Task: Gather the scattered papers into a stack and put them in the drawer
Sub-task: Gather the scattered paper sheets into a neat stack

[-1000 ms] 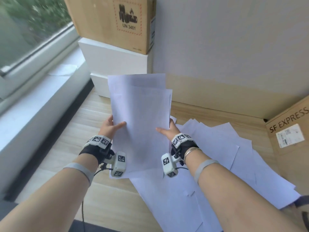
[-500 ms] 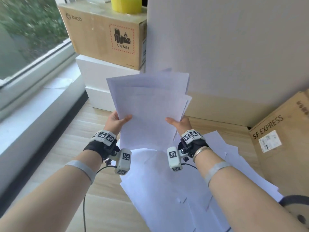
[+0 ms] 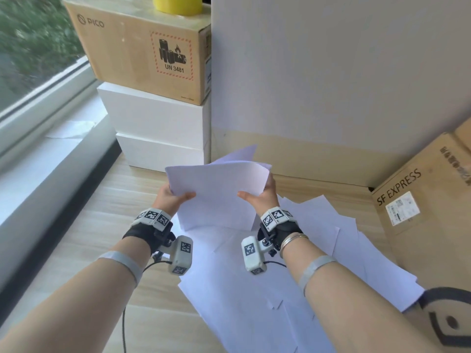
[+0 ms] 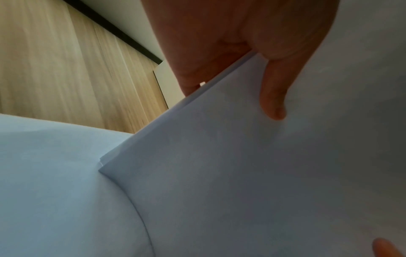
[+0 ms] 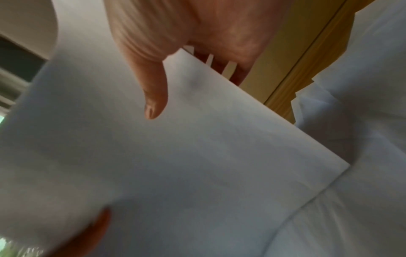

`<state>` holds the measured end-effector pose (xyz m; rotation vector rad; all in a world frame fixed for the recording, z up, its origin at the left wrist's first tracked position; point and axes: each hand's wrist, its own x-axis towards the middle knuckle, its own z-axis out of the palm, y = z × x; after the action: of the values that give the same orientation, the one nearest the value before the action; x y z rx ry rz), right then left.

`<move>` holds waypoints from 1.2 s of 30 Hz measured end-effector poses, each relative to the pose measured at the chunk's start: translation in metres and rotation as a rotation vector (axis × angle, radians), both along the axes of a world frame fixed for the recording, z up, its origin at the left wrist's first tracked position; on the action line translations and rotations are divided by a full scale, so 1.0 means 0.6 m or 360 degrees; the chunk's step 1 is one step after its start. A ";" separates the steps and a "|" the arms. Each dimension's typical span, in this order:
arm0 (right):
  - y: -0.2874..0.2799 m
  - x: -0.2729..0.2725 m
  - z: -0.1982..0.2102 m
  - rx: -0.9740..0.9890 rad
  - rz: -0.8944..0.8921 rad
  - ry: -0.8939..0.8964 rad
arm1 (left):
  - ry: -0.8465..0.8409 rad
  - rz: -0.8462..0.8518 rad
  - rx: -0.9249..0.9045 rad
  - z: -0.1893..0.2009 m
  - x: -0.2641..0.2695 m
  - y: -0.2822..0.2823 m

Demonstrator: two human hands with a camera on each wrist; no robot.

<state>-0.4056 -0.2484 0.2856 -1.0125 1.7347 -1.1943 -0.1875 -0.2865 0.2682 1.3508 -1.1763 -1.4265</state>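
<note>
At 9 o'clock the left hand (image 3: 171,197) has its grip clamped on the left edge of a sheaf of white papers (image 3: 216,192), thumb on top. At 3 o'clock the right hand (image 3: 262,197) pinches the opposite edge. The sheaf stands above loose sheets (image 3: 318,240) scattered over the wooden floor (image 3: 107,225).

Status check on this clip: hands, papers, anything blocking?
Left hand and right hand grip the held stack by its side edges. Loose sheets lie on the floor. No drawer in view.
</note>
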 end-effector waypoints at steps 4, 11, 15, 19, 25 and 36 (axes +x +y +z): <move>-0.018 -0.022 -0.010 0.0030 0.0153 -0.0107 | 0.0056 -0.0063 0.0031 0.003 0.009 -0.001; -0.011 -0.012 0.008 0.0119 0.0128 -0.0028 | -0.0296 -0.0047 0.0021 -0.015 0.008 -0.006; -0.020 -0.012 0.009 -0.0003 0.0056 -0.0144 | -0.0154 -0.0044 0.0001 -0.003 0.008 -0.012; 0.000 -0.015 -0.002 0.0085 0.0107 -0.0161 | -0.0067 -0.0182 0.0157 -0.018 0.020 -0.008; 0.024 0.004 -0.018 0.0242 0.0065 -0.0131 | -0.0181 -0.0080 0.0183 -0.026 0.001 0.003; 0.055 0.019 -0.048 0.0545 0.0064 -0.0097 | -0.0318 -0.0219 0.0269 -0.092 0.005 0.004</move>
<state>-0.3945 -0.2155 0.2570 -0.7928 1.7852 -0.8548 -0.1843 -0.2841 0.2130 1.5850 -1.3226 -1.5442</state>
